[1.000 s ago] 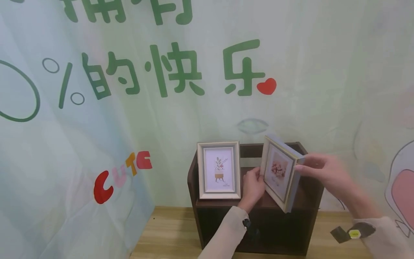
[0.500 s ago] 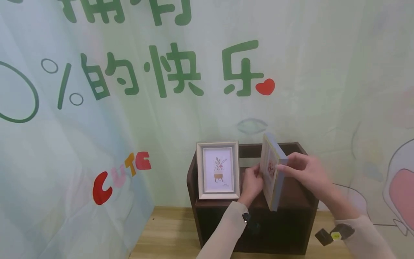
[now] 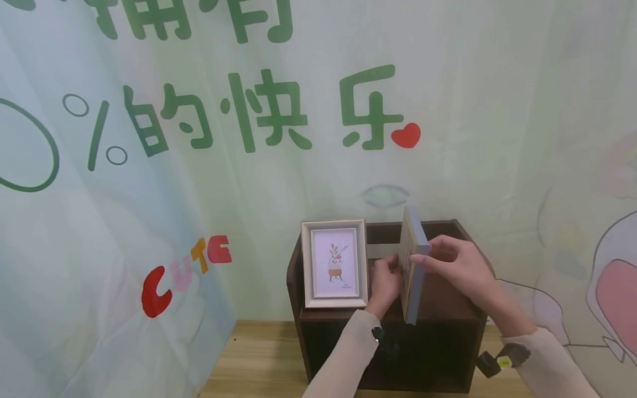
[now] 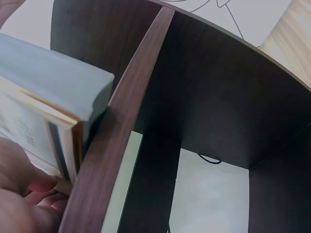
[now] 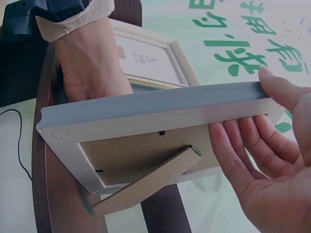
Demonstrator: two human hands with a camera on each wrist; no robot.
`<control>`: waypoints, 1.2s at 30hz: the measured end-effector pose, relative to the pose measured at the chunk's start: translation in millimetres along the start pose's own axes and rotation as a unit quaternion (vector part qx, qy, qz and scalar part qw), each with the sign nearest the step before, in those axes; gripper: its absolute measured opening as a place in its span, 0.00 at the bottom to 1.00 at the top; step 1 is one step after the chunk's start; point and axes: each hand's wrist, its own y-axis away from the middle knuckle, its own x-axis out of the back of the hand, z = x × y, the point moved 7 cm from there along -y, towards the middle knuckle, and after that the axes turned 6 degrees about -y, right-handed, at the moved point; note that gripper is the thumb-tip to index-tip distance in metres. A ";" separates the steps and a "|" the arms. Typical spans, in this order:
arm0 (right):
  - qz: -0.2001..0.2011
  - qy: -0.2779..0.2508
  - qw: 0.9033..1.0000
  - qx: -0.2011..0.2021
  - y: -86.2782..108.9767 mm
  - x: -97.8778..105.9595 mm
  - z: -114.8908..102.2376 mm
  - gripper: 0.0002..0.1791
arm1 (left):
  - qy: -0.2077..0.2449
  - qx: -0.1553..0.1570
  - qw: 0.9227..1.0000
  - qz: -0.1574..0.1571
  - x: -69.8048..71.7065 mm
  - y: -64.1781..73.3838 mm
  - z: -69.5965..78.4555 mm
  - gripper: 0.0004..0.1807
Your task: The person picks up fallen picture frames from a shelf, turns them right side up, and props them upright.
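Observation:
A picture frame (image 3: pixel 417 271) with a pale blue-grey outer side stands edge-on over the right half of the brown shelf's top board. My right hand (image 3: pixel 460 262) pinches its right edge, thumb on the front and fingers on the back. My left hand (image 3: pixel 385 284) holds its left edge, the fingertips partly hidden behind it. The frame's wooden easel leg (image 5: pixel 146 183) sticks out from its back in the right wrist view. Left of my hands stands a second, cream picture frame (image 3: pixel 307 265) with a potted-plant print, upright and facing me.
The dark brown shelf (image 3: pixel 294 276) has raised sides and a back rail, with an open compartment (image 4: pixel 214 92) below the top board. Behind it hangs a printed cloth (image 3: pixel 278 182) with green characters. Wood-look flooring (image 3: pixel 259 354) surrounds the shelf's base.
The held frame has turned from showing its flower picture to nearly edge-on. My right hand has moved left with its edge, while my left hand has stayed almost in place.

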 end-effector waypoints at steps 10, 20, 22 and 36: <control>0.007 -0.001 1.000 0.003 -1.7 3.0 0.5 0.20 | -0.036 -0.005 0.999 0.003 5.4 9.2 8.8 0.23; 0.003 -0.027 1.000 0.006 1.5 3.8 -0.1 0.20 | -0.004 -0.013 0.999 0.049 29.2 30.2 45.1 0.16; 0.003 -0.029 1.000 0.007 2.2 3.3 -0.6 0.20 | 0.018 -0.025 0.998 0.049 37.4 34.9 55.9 0.14; 0.002 -0.027 1.000 0.004 4.9 0.8 0.6 0.20 | -0.110 -0.205 0.972 -0.030 76.6 37.7 123.2 0.20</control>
